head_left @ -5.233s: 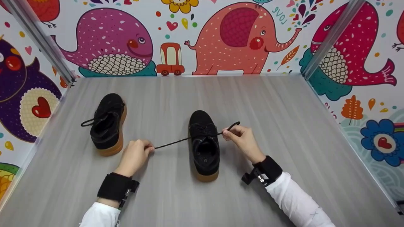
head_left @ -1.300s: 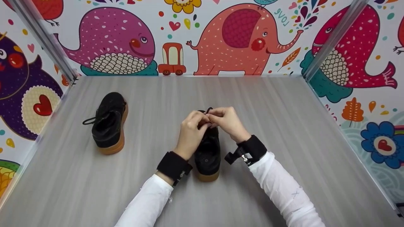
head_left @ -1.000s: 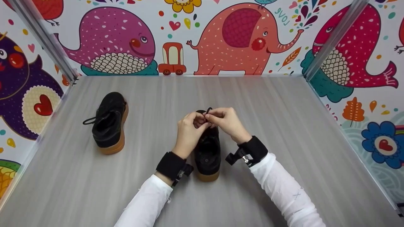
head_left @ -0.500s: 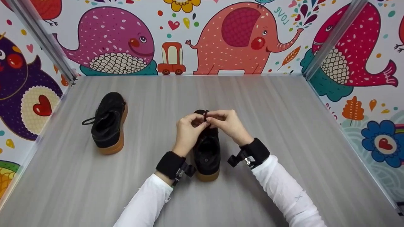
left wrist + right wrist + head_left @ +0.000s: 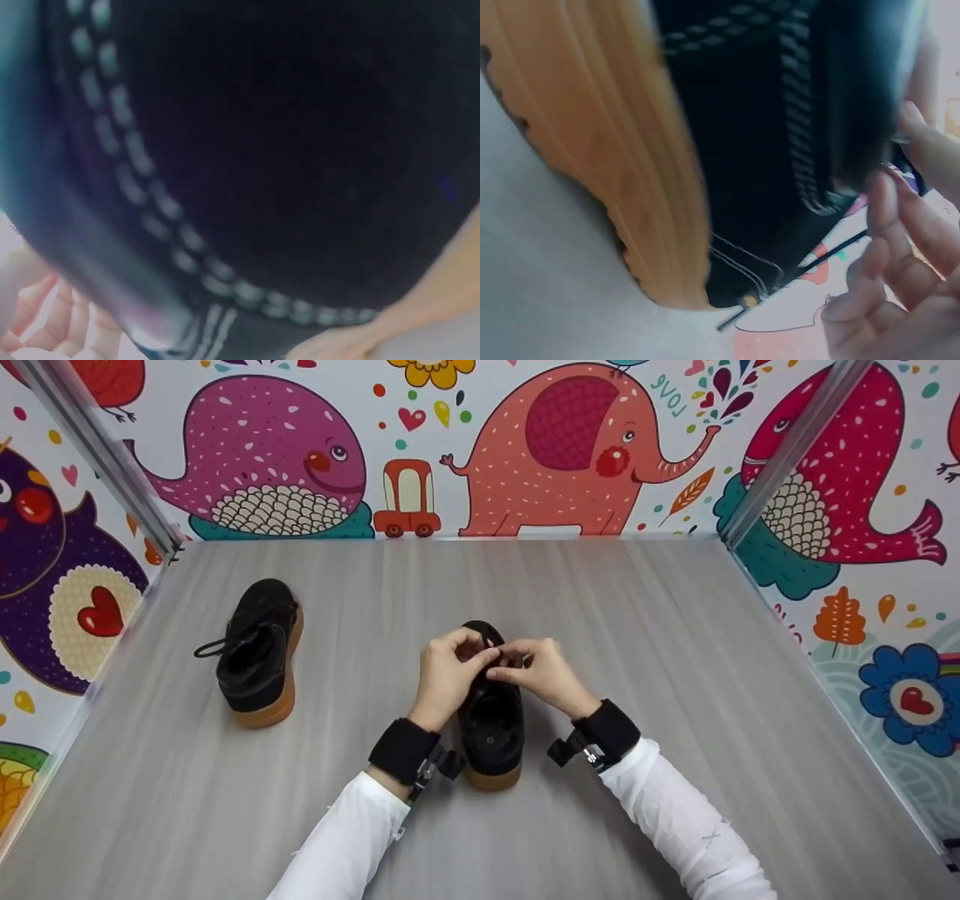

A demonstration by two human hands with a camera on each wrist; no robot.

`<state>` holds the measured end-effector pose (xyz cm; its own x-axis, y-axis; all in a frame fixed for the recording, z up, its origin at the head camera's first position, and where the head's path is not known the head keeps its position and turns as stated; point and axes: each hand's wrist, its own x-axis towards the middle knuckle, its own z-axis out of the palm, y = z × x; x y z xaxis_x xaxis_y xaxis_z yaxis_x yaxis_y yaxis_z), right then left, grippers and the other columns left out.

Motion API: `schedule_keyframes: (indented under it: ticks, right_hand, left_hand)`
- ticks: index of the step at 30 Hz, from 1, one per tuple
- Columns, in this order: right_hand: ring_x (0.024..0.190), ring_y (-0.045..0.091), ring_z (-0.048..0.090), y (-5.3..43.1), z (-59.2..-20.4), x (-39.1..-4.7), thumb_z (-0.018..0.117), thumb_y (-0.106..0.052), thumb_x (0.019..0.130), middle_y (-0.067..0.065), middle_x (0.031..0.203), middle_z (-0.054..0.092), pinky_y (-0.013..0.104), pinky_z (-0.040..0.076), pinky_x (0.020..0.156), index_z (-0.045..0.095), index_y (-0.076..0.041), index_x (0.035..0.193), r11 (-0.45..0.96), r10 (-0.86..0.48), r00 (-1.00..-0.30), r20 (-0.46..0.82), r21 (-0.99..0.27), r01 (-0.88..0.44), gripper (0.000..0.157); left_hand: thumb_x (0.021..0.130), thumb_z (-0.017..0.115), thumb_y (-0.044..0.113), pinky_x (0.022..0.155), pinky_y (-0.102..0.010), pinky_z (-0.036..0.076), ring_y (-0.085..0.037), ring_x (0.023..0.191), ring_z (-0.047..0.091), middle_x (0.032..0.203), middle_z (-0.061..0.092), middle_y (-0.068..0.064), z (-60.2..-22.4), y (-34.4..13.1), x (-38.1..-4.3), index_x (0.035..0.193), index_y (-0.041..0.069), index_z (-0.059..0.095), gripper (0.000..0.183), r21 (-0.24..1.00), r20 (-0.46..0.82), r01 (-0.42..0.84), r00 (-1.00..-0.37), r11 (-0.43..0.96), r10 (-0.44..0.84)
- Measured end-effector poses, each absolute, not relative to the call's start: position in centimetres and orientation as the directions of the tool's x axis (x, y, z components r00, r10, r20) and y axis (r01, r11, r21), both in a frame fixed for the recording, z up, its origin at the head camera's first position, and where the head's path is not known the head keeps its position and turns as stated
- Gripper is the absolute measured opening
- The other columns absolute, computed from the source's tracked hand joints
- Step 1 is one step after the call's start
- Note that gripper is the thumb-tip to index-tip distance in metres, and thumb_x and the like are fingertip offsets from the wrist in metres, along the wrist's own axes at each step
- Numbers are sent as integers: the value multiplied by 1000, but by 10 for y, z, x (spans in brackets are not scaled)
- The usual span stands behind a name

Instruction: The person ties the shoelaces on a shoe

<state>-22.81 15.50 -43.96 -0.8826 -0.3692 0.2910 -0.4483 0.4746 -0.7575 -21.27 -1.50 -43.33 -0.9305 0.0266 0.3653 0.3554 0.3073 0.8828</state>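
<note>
A black shoe (image 5: pixel 491 735) with a tan sole stands mid-table, toe pointing away, its laced front partly hidden by both hands. My left hand (image 5: pixel 448 671) pinches the shoelace between thumb and index finger, over the shoe's upper. Coming from the right, my right hand (image 5: pixel 544 671) is at the same lace, its index fingertip meeting the left thumb and its thumb slightly lower. A strand of the black shoelace (image 5: pixel 834 252) hangs past the shoe in the right wrist view, beside the curled fingers. Dark stitched shoe upper (image 5: pixel 300 150) fills most of the left wrist view.
A second black shoe (image 5: pixel 255 660) stands at the left, with a lace loop sticking out on its left side. The grey wood-grain table (image 5: pixel 637 607) is bounded by printed cartoon panels (image 5: pixel 555 450) behind and at both sides.
Earlier the hands held the lace ends stretched wide apart; they then came together over the shoe. In the last half second the right hand has moved slightly toward the heel and the upright lace loop has dropped.
</note>
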Motion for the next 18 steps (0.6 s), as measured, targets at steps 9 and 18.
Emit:
schedule_keyframes:
  ticks: [9, 18]
  right_hand:
    - [65, 8, 54, 144, -442, -222, 78, -18, 77, 8, 81, 70, 17, 42, 58, 75, -3, 94, 438, -300, -894, 333, -784, -439, 23]
    - [58, 4, 52, 142, -439, -220, 73, -16, 83, 8, 80, 72, 15, 42, 53, 76, -4, 90, 434, -255, -907, 335, -799, -417, 14]
  left_hand:
    - [80, 76, 16, 59, -22, 48, -12, 65, 61, 74, 67, -5, -434, -14, -213, 79, 6, 68, 13, 896, 361, 344, -933, 282, -8]
    - [80, 76, 12, 61, -22, 50, -14, 67, 64, 78, 70, -6, -432, -17, -210, 82, 5, 71, 9, 912, 347, 329, -937, 246, -31]
